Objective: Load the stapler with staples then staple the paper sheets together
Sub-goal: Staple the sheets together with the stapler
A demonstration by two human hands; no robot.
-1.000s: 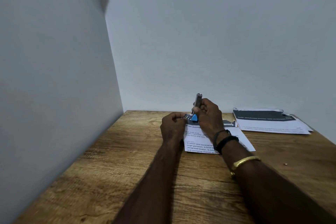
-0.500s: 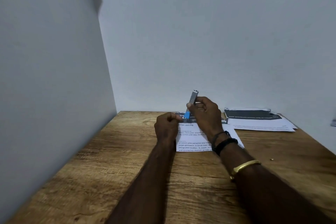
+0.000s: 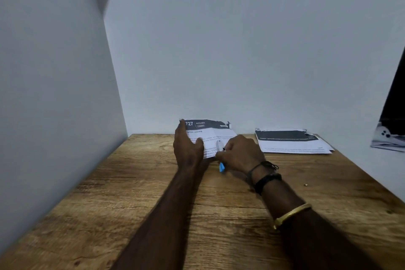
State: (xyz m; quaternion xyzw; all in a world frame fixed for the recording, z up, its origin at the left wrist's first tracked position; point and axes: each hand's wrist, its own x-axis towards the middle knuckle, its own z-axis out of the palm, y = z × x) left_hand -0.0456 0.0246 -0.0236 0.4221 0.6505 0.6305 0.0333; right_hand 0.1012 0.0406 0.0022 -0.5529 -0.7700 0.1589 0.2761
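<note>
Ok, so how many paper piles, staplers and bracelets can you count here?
Paper piles: 2, the held sheets and the far stack
Staplers: 1, the stapler
Bracelets: 3, the thin cord, the black band, the gold bangle
Total: 6

Dim, even light; soft shadows under forearms; motion blur throughout; wide-angle bending at edges.

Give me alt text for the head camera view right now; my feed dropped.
The left hand holds the printed paper sheets tilted up off a wooden table while the right hand grips a small silver-and-blue stapler near their lower edge. A second paper stack lies farther right.
</note>
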